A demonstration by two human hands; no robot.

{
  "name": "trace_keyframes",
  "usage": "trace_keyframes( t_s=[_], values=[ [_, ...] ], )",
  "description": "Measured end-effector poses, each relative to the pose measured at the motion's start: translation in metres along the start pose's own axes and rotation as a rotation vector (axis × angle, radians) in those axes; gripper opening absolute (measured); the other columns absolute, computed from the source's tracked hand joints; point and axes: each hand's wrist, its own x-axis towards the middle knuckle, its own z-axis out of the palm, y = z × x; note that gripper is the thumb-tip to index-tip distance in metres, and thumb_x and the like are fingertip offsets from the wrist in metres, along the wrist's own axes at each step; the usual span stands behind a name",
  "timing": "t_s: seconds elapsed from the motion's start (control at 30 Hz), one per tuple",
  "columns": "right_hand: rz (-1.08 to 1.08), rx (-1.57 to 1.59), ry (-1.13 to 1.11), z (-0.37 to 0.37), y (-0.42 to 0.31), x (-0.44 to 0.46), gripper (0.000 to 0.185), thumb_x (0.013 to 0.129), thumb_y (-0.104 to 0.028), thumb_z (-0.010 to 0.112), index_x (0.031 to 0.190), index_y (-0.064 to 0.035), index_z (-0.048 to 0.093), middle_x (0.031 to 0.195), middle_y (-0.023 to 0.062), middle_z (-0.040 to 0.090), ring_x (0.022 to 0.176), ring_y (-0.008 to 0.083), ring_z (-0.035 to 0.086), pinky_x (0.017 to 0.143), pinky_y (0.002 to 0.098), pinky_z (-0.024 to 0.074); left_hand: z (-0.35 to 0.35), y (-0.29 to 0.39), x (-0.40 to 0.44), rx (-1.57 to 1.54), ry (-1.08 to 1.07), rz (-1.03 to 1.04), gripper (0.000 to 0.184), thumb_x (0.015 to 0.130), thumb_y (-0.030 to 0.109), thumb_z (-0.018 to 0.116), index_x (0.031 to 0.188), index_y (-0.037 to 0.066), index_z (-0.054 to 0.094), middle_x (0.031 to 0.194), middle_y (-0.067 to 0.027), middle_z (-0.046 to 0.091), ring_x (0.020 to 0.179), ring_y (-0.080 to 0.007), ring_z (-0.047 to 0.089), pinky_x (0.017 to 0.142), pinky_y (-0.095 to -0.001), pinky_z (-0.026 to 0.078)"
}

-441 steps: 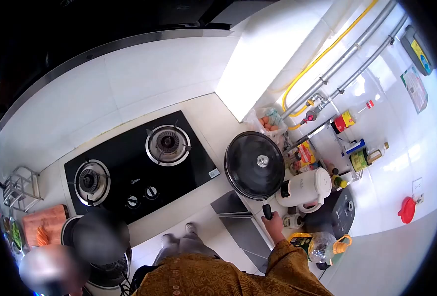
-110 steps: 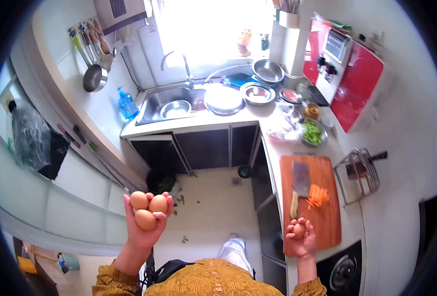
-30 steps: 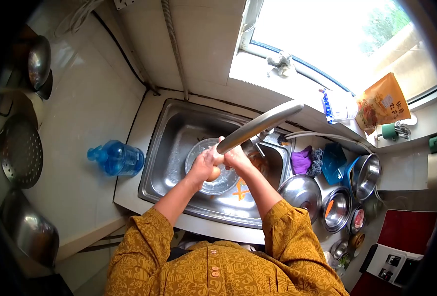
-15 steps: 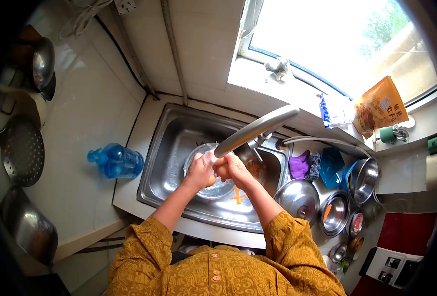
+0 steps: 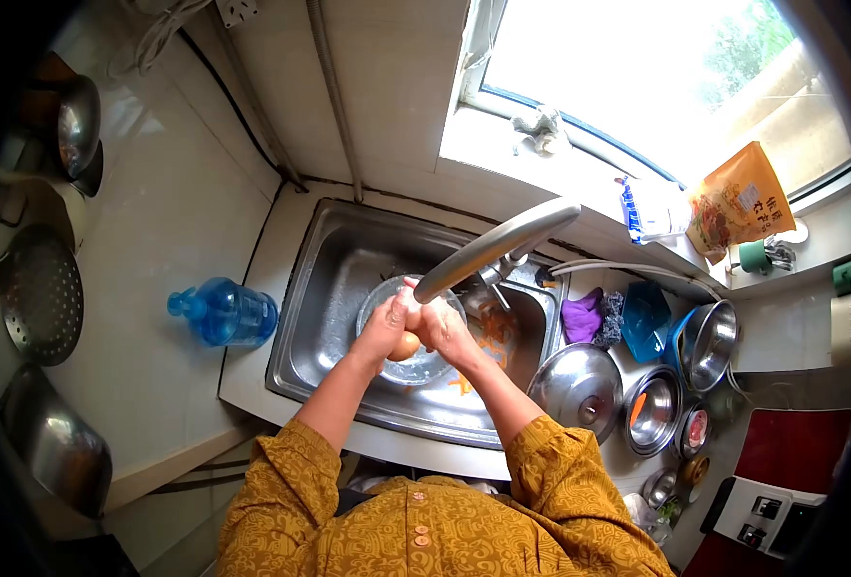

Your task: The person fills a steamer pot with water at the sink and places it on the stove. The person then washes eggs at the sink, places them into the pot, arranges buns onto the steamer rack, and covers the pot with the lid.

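Both hands meet under the curved faucet (image 5: 498,252), above a metal bowl (image 5: 432,369) in the steel sink (image 5: 349,240). My left hand (image 5: 385,325) is curled around a brown egg (image 5: 404,346), which shows at its lower edge. Against it rests my right hand (image 5: 440,327), its fingers bent inward; whatever lies between the two palms is hidden. Orange peelings (image 5: 493,332) lie in the right part of the sink.
A blue pump bottle (image 5: 224,313) stands left of the sink. On the right are a metal lid (image 5: 576,389), a purple cloth (image 5: 581,315), a blue container (image 5: 646,322) and steel bowls (image 5: 653,411). An orange packet (image 5: 743,204) sits on the windowsill.
From the stove, the view has moved to the sink. The eggs earlier held apart in both hands are now mostly hidden. Over the last second the hands shift slightly against each other under the faucet.
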Motion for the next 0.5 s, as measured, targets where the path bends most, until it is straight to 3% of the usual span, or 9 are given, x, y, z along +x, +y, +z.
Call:
trace_keyframes(
  t_s=[0.07,0.17,0.2,0.27,0.3,0.33,0.37,0.43,0.5],
  values=[
    [-0.391,-0.191,0.071,0.004,0.005,0.008,0.039,0.098,-0.039,0.035,0.096,-0.0045,0.054,0.066,0.0068,0.053,0.056,0.0142,0.053,0.054,0.0292,0.0445,-0.008,-0.014,0.004,-0.139,-0.096,-0.175,0.059,0.095,0.056,0.040,0.114,0.002,0.055,0.099,-0.0054,0.059,0.091,-0.0120,0.056,0.083,-0.0279,0.045],
    [0.030,-0.068,-0.168,-0.009,-0.002,0.006,0.041,0.098,-0.040,0.037,0.097,-0.0036,0.056,0.072,0.0078,0.060,0.059,0.0143,0.056,0.053,0.0289,0.0442,-0.003,0.019,-0.008,-0.177,-0.106,-0.292,0.054,0.095,0.053,0.041,0.116,0.005,0.055,0.101,-0.0036,0.059,0.094,-0.0111,0.055,0.084,-0.0269,0.045],
    [0.035,-0.070,-0.167,-0.012,0.000,0.008,0.041,0.098,-0.040,0.037,0.097,-0.0036,0.056,0.072,0.0078,0.060,0.059,0.0143,0.056,0.053,0.0289,0.0442,-0.003,0.020,-0.010,-0.216,-0.086,-0.323,0.053,0.096,0.053,0.041,0.115,0.006,0.055,0.101,-0.0027,0.059,0.094,-0.0106,0.055,0.083,-0.0267,0.046],
    [0.311,0.088,-0.129,-0.015,0.004,0.013,0.046,0.098,-0.043,0.037,0.097,-0.0028,0.059,0.072,0.0067,0.061,0.057,0.0126,0.054,0.049,0.0269,0.0430,-0.001,0.022,-0.015,-0.191,-0.115,-0.219,0.052,0.095,0.056,0.041,0.109,0.008,0.056,0.099,-0.0005,0.058,0.093,-0.0090,0.053,0.082,-0.0256,0.045],
    [0.412,0.323,0.017,-0.012,0.009,0.015,0.049,0.099,-0.046,0.035,0.099,-0.0034,0.059,0.075,0.0056,0.061,0.056,0.0118,0.053,0.045,0.0246,0.0414,-0.005,0.018,-0.015,-0.241,-0.131,-0.261,0.052,0.094,0.057,0.040,0.107,0.008,0.056,0.096,-0.0007,0.058,0.089,-0.0094,0.054,0.077,-0.0254,0.047],
    [0.487,0.669,0.046,-0.017,0.019,0.016,0.045,0.098,-0.043,0.038,0.103,-0.0030,0.058,0.084,0.0071,0.061,0.067,0.0156,0.057,0.053,0.0266,0.0462,-0.010,0.013,-0.013,-0.291,-0.147,-0.302,0.053,0.094,0.058,0.039,0.105,0.009,0.056,0.092,-0.0009,0.058,0.086,-0.0097,0.055,0.073,-0.0251,0.048],
    [0.445,0.967,0.018,-0.018,0.026,0.016,0.040,0.097,-0.039,0.040,0.105,-0.0028,0.057,0.090,0.0078,0.060,0.075,0.0179,0.057,0.062,0.0295,0.0480,-0.016,0.004,-0.008,-0.420,-0.182,-0.354,0.059,0.090,0.065,0.039,0.111,0.012,0.052,0.088,-0.0044,0.060,0.073,-0.0146,0.060,0.049,-0.0286,0.051],
    [0.312,1.354,-0.049,-0.016,0.016,0.010,0.030,0.092,-0.025,0.050,0.110,-0.0014,0.054,0.102,0.0100,0.058,0.094,0.0243,0.055,0.086,0.0374,0.0472,-0.017,0.014,-0.016,-0.463,-0.078,-0.381,0.059,0.090,0.065,0.039,0.108,0.011,0.053,0.088,-0.0050,0.061,0.075,-0.0154,0.061,0.050,-0.0296,0.051],
    [0.273,1.366,-0.077,-0.012,0.007,0.009,0.027,0.087,-0.013,0.056,0.112,-0.0023,0.052,0.105,0.0088,0.057,0.097,0.0206,0.055,0.092,0.0369,0.0458,-0.024,0.013,-0.021,-0.549,0.039,-0.428,0.064,0.087,0.068,0.040,0.107,0.009,0.053,0.095,-0.0086,0.062,0.085,-0.0201,0.063,0.051,-0.0324,0.053]
  ],
)
